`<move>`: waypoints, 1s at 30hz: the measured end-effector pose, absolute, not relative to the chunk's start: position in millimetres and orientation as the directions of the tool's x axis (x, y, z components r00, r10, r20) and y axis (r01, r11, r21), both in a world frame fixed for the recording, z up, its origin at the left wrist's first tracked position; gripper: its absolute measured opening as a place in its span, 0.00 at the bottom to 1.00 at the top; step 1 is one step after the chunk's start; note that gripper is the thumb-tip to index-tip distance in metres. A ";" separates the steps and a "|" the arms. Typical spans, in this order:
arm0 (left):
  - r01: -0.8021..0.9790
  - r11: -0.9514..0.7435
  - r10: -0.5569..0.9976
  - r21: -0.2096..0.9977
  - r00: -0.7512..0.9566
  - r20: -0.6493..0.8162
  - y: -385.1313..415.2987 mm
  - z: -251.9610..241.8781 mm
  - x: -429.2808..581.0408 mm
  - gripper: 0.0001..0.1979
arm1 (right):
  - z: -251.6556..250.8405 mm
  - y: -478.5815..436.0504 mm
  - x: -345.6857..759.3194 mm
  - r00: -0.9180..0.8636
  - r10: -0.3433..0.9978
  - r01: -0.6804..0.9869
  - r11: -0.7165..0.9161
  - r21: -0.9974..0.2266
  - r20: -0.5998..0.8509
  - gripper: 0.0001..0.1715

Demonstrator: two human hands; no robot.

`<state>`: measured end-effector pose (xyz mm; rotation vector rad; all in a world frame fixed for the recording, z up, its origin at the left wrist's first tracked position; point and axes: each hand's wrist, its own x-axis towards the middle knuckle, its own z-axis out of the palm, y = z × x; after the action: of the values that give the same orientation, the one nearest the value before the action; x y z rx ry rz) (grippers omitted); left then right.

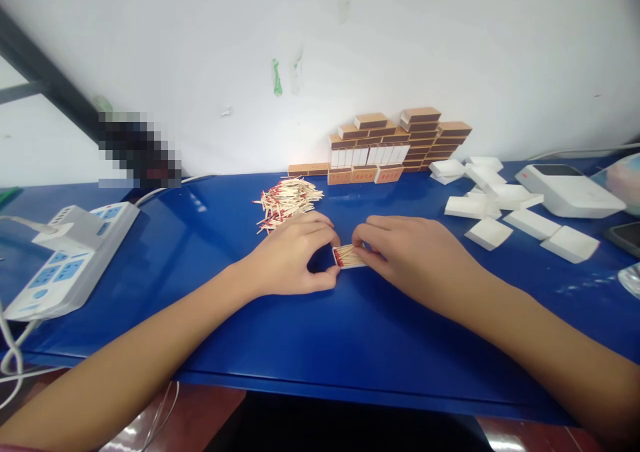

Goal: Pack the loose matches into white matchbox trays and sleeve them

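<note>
Blue bench: by the wall
Tray: between the bench's front and back edges
Left hand: pinches tray's left end
Right hand: over matches; can't tell if pinching
Spill: bumps could tip it

The matches are pale cream with red heads, their tray white, the table deep blue. Matchboxes pair tan with dark brown bands; the power strip is white and blue.
</note>
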<state>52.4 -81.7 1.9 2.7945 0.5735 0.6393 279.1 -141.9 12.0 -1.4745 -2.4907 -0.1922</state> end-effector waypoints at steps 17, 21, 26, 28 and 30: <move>0.323 -0.899 0.416 0.296 0.841 0.346 -83.9 2.0 53.6 0.14 | 15.0 -143.9 283.6 -0.544 0.810 0.832 0.555 0.009 0.218 0.11; 0.338 -0.896 0.425 0.288 0.841 0.334 -84.7 1.1 54.4 0.16 | 13.9 -144.7 283.6 -0.548 0.815 0.820 0.568 -0.070 0.187 0.14; 0.335 -0.897 0.424 0.288 0.837 0.345 -84.1 -0.2 54.9 0.13 | 14.2 -146.0 283.8 -0.535 0.821 0.823 0.560 -0.099 0.199 0.13; 0.331 -0.899 0.420 0.287 0.836 0.352 -84.3 -0.7 54.9 0.13 | 14.0 -145.8 284.9 -0.527 0.826 0.827 0.553 -0.103 0.202 0.13; 0.329 -0.900 0.418 0.285 0.835 0.357 -84.6 -0.9 54.7 0.13 | 13.6 -145.4 286.1 -0.525 0.827 0.826 0.552 -0.114 0.199 0.14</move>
<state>54.7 -84.6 -0.9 2.8036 0.5777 0.6174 286.1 -145.4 13.6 -1.3868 -2.5586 0.0083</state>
